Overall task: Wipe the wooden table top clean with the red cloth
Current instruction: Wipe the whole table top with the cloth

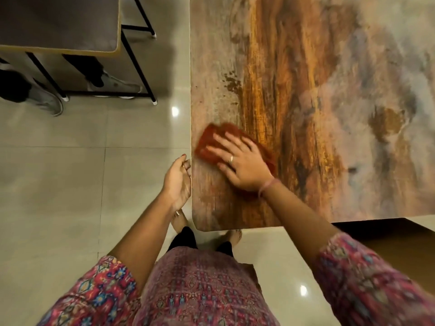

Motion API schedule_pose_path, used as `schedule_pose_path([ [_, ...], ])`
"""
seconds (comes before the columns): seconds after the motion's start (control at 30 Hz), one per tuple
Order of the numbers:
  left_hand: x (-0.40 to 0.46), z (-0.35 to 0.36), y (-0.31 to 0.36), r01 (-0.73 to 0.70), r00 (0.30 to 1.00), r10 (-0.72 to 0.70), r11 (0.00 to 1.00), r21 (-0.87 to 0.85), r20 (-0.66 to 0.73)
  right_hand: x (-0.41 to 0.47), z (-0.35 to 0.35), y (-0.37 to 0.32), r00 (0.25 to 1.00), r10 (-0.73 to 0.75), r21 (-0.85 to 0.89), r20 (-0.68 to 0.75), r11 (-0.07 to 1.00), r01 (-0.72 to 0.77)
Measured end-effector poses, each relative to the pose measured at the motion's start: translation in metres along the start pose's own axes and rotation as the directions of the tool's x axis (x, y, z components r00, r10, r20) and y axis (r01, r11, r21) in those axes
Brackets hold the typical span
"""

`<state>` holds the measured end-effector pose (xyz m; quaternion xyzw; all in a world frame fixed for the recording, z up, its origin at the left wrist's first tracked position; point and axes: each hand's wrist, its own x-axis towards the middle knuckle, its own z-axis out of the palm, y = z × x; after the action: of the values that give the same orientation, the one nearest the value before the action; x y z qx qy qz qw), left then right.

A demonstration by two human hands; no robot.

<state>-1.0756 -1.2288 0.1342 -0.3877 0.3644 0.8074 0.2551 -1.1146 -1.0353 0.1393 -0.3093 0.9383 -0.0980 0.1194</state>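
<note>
The wooden table top [306, 90] fills the right half of the view, with streaked brown and grey grain. A red cloth [209, 142] lies flat on it close to the left edge, blurred by motion. My right hand [240, 163] presses down on the cloth with fingers spread, covering most of it. My left hand [177, 182] is cupped, palm up, just off the table's left edge and level with it, fingers touching the edge, holding nothing I can see.
A second table [58, 24] on black metal legs stands at the upper left, with another person's shoes [113, 85] under it. The floor [70, 184] is glossy beige tile. My bare feet are at the table's near corner.
</note>
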Motion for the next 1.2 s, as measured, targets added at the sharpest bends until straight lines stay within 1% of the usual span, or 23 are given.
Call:
schedule_pose_path([
  [0.03,0.001,-0.001,0.002,0.025,0.999,-0.025,1.000,-0.001,0.021,0.025,-0.008,0.010,0.989,0.138,0.028,-0.047,0.990,-0.137],
  [0.07,0.002,-0.003,0.005,0.054,0.997,-0.054,0.999,-0.002,0.047,0.048,-0.015,0.016,0.951,0.293,0.067,-0.093,0.955,-0.288],
  [0.1,0.002,-0.005,0.006,0.082,0.994,-0.081,0.996,-0.017,0.074,0.065,-0.018,0.019,0.887,0.442,0.116,-0.130,0.896,-0.429],
  [0.13,0.003,-0.008,0.007,0.106,0.990,-0.103,0.994,-0.033,0.099,0.075,-0.018,0.014,0.813,0.561,0.162,-0.156,0.826,-0.540],
  [0.17,0.004,-0.010,0.008,0.127,0.985,-0.121,0.991,-0.043,0.123,0.077,-0.014,0.002,0.749,0.639,0.197,-0.175,0.768,-0.609],
  [0.2,0.006,-0.013,0.010,0.146,0.980,-0.138,0.988,-0.047,0.142,0.071,-0.006,-0.015,0.710,0.678,0.216,-0.190,0.734,-0.644],
  [0.23,0.007,-0.016,0.011,0.162,0.975,-0.151,0.985,-0.054,0.161,0.056,0.004,-0.039,0.711,0.672,0.215,-0.206,0.740,-0.637],
  [0.27,0.009,-0.018,0.013,0.177,0.970,-0.163,0.982,-0.064,0.179,0.035,0.014,-0.065,0.754,0.621,0.193,-0.215,0.784,-0.591],
  [0.33,0.012,-0.022,0.017,0.223,0.958,-0.203,0.972,-0.078,0.200,-0.019,0.036,-0.113,0.885,0.427,0.112,-0.187,0.904,-0.413],
  [0.37,0.013,-0.024,0.019,0.246,0.951,-0.227,0.967,-0.068,0.211,-0.044,0.045,-0.128,0.933,0.321,0.064,-0.163,0.947,-0.315],
  [0.43,0.015,-0.028,0.023,0.278,0.932,-0.258,0.960,-0.045,0.256,-0.068,0.053,-0.133,0.977,0.176,0.006,-0.120,0.984,-0.177],
  [0.47,0.015,-0.030,0.024,0.291,0.925,-0.267,0.955,-0.054,0.269,-0.063,0.051,-0.127,0.984,0.146,0.002,-0.101,0.989,-0.146],
  [0.53,0.016,-0.032,0.027,0.311,0.925,-0.275,0.945,-0.105,0.263,-0.030,0.038,-0.108,0.983,0.158,0.024,-0.097,0.987,-0.156],
  [0.6,0.018,-0.033,0.029,0.324,0.917,-0.276,0.937,-0.133,0.287,0.022,0.023,-0.087,0.962,0.243,0.062,-0.125,0.970,-0.237],
  [0.7,0.018,-0.031,0.027,0.332,0.904,-0.275,0.934,-0.131,0.328,0.101,0.001,-0.053,0.893,0.413,0.095,-0.180,0.911,-0.402],
  [0.8,0.016,-0.032,0.023,0.338,0.900,-0.275,0.931,-0.141,0.339,0.155,-0.015,-0.030,0.832,0.530,0.139,-0.165,0.848,-0.512],
  [0.9,0.019,-0.033,0.022,0.336,0.894,-0.275,0.934,-0.122,0.352,0.152,-0.010,-0.033,0.794,0.577,0.146,-0.191,0.817,-0.558],
  [1.0,0.021,-0.035,0.024,0.351,0.891,-0.284,0.926,-0.141,0.354,0.085,0.016,-0.080,0.748,0.617,0.162,-0.243,0.787,-0.596],
  [1.03,0.022,-0.036,0.024,0.349,0.894,-0.287,0.928,-0.131,0.344,0.051,0.028,-0.103,0.756,0.612,0.147,-0.231,0.790,-0.595],
  [1.1,0.023,-0.037,0.026,0.348,0.893,-0.299,0.933,-0.093,0.336,-0.016,0.049,-0.139,0.816,0.546,0.092,-0.193,0.837,-0.539],
  [1.13,0.023,-0.037,0.027,0.354,0.887,-0.306,0.931,-0.085,0.345,-0.044,0.055,-0.146,0.859,0.482,0.059,-0.173,0.876,-0.479],
  [1.2,0.023,-0.035,0.029,0.355,0.885,-0.306,0.931,-0.086,0.351,-0.073,0.061,-0.134,0.937,0.319,-0.005,-0.142,0.946,-0.323],
])
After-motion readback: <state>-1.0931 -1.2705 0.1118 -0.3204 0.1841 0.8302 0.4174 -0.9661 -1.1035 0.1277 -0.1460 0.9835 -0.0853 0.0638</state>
